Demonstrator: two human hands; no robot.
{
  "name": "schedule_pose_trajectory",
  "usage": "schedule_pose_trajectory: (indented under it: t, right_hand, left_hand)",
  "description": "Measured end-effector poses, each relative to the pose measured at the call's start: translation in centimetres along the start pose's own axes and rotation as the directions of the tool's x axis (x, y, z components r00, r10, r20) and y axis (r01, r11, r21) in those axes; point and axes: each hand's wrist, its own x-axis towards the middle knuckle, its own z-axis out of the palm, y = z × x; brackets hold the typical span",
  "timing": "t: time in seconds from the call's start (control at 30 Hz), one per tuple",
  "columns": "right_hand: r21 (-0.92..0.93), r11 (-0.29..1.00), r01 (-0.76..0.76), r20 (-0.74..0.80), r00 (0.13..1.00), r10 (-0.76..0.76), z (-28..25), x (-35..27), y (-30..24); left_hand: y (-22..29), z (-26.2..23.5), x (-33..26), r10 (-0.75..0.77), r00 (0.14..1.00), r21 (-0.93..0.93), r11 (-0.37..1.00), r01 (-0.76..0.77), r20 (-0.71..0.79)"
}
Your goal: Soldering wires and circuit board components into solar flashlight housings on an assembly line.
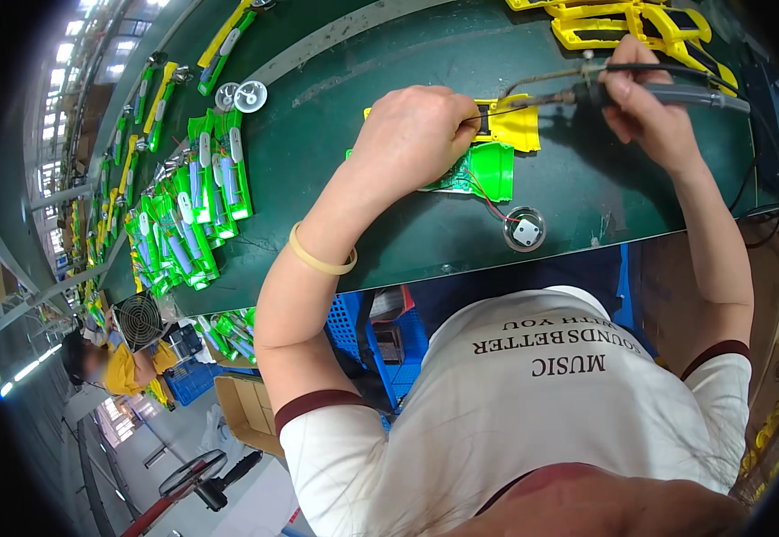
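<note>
My right hand (649,112) is closed around a soldering iron (703,97), whose tip points left toward a yellow plastic casing half (522,128). Closed in a pinch, my left hand (412,134) is over the left part of that casing; what its fingertips hold is hidden. Just below lies a green casing half (495,170) with a circuit board (454,182) in it, partly covered by my left hand. Red and dark wires run from there to a round clear lamp head (525,230) near the table's front edge.
Green casings with blue cells (188,215) are piled on the left of the green table (318,179). Two round reflectors (249,96) lie above them. Yellow casings (631,27) are heaped at the far right. A conveyor with assembled pieces and another person (125,369) are at far left.
</note>
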Motion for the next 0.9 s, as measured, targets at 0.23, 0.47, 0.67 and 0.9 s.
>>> schedule_pose_trajectory:
  t: [0.23,0.47,0.67,0.9]
  right_hand:
    - [-0.032,0.999,0.008,0.095,0.995,-0.004,1.1,0.0,1.1]
    - [-0.077,0.997,-0.011,0.122,0.992,0.021,1.1,0.5,1.4]
    - [0.106,0.993,0.058,-0.010,0.998,-0.057,-0.5,0.3,1.8]
    - [0.348,0.937,0.000,0.005,1.000,-0.002,2.3,0.8,2.2]
  left_hand:
    - [-0.2,0.3,0.3,0.033,0.999,-0.034,0.999,-0.035,-0.035]
    - [0.2,0.2,0.4,0.013,1.000,-0.006,1.000,-0.013,-0.009]
    - [0.0,0.4,0.6,0.026,0.999,-0.030,0.999,-0.027,-0.028]
    - [0.1,0.3,0.6,0.007,1.000,0.007,1.000,-0.007,0.002]
